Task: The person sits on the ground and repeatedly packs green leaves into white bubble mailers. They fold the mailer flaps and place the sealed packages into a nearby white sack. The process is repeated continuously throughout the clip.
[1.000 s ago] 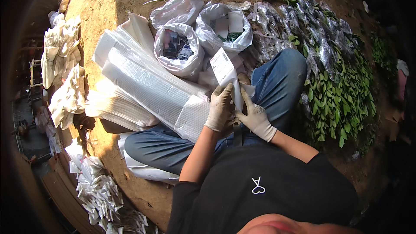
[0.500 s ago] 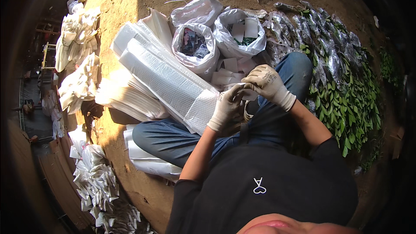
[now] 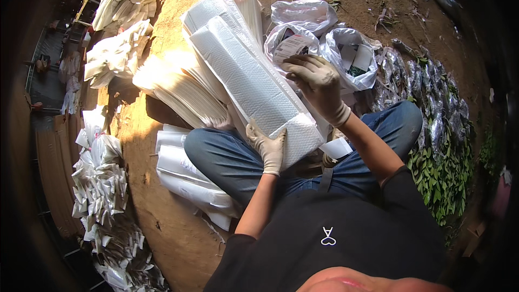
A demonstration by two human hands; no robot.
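Observation:
My gloved left hand (image 3: pixel 267 147) rests at the near end of the long white bubble mailer (image 3: pixel 246 81), thumb and fingers spread apart on it. Above the mailer's right side, my gloved right hand (image 3: pixel 316 75) is raised with its fingers together. A white printed label (image 3: pixel 290 47) shows at those fingertips, and the hand appears to pinch its near edge. A small piece of white paper (image 3: pixel 336 148) lies by my lap, right of the mailer's near end. More mailers lie under the top one.
White sacks (image 3: pixel 348 70) holding packets and cards stand beyond my right hand. Plastic-wrapped leafy plants (image 3: pixel 440 167) lie to the right. A fanned stack of mailers (image 3: pixel 184 89) and filled white packages (image 3: pixel 102 173) sit to the left. Rolled white packages (image 3: pixel 189 178) lie beside my left knee.
My hands have separated from the small paper between them. The left moved left onto the mailer; the right moved up, now with the label at its fingertips. The whole view has shifted.

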